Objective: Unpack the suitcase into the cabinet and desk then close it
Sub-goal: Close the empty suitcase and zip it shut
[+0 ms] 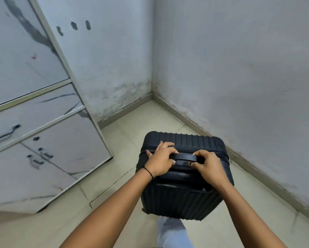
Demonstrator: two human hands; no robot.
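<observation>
A black ribbed hard-shell suitcase (pixel 184 199) stands upright and shut on the tiled floor, close to the room's corner. Both hands grip the black carry handle (pixel 184 157) on its top. My left hand (pixel 161 161) curls round the handle's left end, a thin black band on the wrist. My right hand (pixel 210 166) curls round the right end, thumb under the bar. To the left stands the cabinet (pixel 43 126), its marble-patterned doors and drawer shut.
Grey walls meet in a corner (pixel 152 93) just beyond the suitcase. Pale floor tiles (pixel 119 187) lie between cabinet and suitcase. My leg in light trousers (pixel 173 233) shows below the suitcase. The cabinet has metal handles (pixel 43 154) and keyholes.
</observation>
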